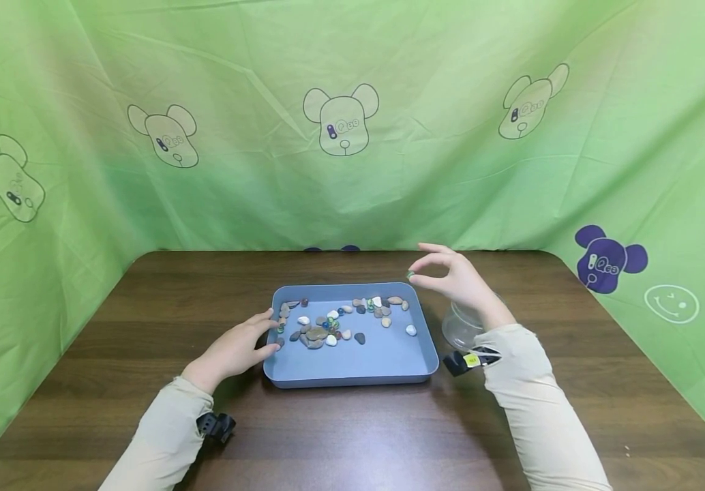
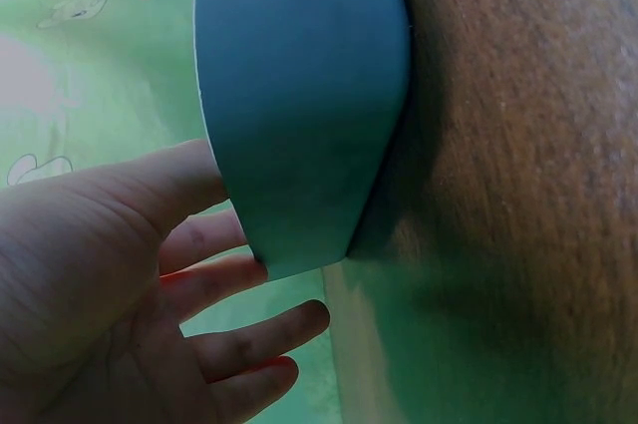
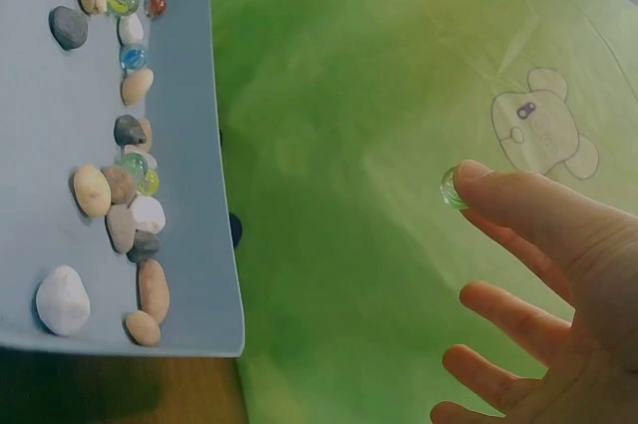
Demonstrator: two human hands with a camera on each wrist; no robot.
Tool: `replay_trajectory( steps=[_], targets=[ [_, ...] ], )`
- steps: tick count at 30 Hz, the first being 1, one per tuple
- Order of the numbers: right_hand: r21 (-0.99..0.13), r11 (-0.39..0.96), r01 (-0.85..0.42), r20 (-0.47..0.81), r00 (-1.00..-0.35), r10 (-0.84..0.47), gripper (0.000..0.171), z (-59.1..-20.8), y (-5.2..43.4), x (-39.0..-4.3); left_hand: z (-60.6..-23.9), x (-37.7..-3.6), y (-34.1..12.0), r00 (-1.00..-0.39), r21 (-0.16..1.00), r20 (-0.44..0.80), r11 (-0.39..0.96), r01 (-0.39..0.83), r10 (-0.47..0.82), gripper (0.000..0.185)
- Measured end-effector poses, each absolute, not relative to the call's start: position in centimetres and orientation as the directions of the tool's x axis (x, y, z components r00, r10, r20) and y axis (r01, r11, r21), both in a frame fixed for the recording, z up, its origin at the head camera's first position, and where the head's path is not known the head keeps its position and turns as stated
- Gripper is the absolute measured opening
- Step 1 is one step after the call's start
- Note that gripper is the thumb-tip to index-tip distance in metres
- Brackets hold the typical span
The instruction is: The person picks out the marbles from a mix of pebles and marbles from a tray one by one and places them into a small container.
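Observation:
A blue tray (image 1: 389, 361) sits mid-table holding several pebbles (image 1: 316, 335) and glass marbles (image 1: 332, 316). My left hand (image 1: 238, 348) rests with straight fingers against the tray's left wall (image 2: 299, 125). My right hand (image 1: 453, 276) is raised above the tray's far right corner and pinches a small green marble (image 1: 410, 275) at its fingertips; the same marble (image 3: 454, 189) shows in the right wrist view, beside the tray (image 3: 189, 274). A clear glass jar (image 1: 459, 327) stands right of the tray, partly hidden behind my right wrist.
The brown wooden table (image 1: 352, 429) is ringed by a green cloth backdrop (image 1: 352, 136) with bear prints. Small black devices are strapped on both wrists (image 1: 216, 426).

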State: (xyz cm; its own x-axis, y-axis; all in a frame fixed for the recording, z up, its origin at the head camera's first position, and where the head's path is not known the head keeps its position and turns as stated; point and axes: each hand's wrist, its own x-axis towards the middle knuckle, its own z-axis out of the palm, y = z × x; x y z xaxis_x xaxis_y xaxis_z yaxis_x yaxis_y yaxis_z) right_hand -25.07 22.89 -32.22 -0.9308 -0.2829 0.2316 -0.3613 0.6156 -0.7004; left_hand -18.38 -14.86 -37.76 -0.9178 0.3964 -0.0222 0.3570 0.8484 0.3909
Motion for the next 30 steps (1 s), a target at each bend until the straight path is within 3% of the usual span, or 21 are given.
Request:
replay_trajectory(
  steps=[30],
  targets=[
    [-0.644,0.673,-0.365,0.301,-0.929,-0.216,0.023,-33.0,27.0,-24.0,-37.6,-18.4,-14.8,-0.916,0.398,-0.01,0.842,0.364,0.401,0.043]
  ],
)
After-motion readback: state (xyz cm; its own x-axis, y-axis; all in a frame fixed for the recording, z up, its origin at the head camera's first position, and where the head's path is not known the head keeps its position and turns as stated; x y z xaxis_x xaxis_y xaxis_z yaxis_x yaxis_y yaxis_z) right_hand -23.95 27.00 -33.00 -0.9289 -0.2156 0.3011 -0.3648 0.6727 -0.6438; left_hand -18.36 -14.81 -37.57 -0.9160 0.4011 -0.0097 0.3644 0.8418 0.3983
